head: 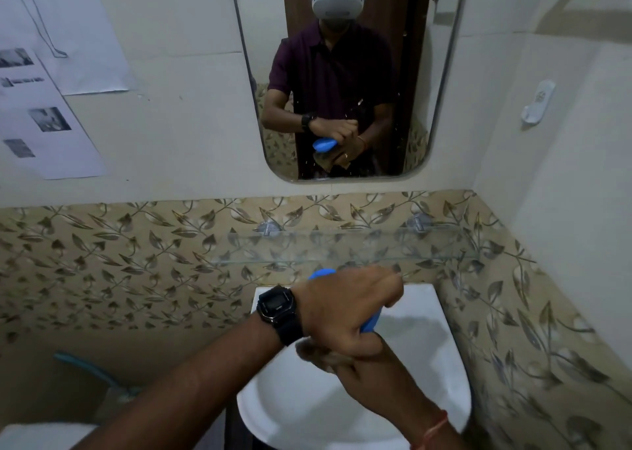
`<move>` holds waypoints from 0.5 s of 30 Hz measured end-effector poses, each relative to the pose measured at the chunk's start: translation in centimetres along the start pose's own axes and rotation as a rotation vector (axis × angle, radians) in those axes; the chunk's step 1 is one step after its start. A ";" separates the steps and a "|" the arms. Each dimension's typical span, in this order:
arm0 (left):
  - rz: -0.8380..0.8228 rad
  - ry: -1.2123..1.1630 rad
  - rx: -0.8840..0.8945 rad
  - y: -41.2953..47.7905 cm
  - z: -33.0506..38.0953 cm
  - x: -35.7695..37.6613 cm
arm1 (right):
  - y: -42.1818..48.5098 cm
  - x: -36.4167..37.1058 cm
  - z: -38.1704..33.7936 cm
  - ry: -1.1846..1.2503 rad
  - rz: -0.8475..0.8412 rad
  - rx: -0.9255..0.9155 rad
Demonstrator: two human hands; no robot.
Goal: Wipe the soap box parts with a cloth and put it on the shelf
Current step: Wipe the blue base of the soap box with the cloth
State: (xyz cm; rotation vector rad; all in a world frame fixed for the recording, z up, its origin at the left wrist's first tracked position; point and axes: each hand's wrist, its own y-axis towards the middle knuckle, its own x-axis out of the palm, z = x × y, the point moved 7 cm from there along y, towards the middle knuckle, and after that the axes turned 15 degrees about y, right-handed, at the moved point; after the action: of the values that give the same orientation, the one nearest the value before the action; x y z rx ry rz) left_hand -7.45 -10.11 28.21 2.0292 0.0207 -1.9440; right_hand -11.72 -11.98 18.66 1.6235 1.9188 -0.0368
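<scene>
Evidently mid-wipe: the left hand (pixel 345 312) grips the blue box part (pixel 369 324) over the sink (pixel 307 408); the right hand (pixel 372 371), just beneath, clutches the cloth (pixel 318 354) against it; placing it on the shelf (pixel 342 247) likely remains.

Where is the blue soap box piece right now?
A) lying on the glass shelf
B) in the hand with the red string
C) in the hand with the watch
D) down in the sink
C: the left hand, which wears the watch, grips the blue piece above the sink; the right hand holds the cloth.
</scene>
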 end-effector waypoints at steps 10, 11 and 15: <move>-0.119 -0.045 -0.139 1.7 -1.1 1.9 | -0.2 -2.1 4.7 0.733 0.538 0.503; -0.101 -0.055 -0.138 1.9 -0.8 2.1 | 0.0 -1.7 3.7 0.726 0.544 0.429; -0.094 -0.287 -0.235 1.6 -2.1 1.9 | 0.6 -0.3 1.5 0.430 0.301 0.250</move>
State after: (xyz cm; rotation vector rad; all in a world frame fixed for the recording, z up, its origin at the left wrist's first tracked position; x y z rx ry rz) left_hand -4.90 -11.56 26.75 1.6145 0.2676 -2.1591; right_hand -10.52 -12.68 17.75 2.2198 2.0125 0.2203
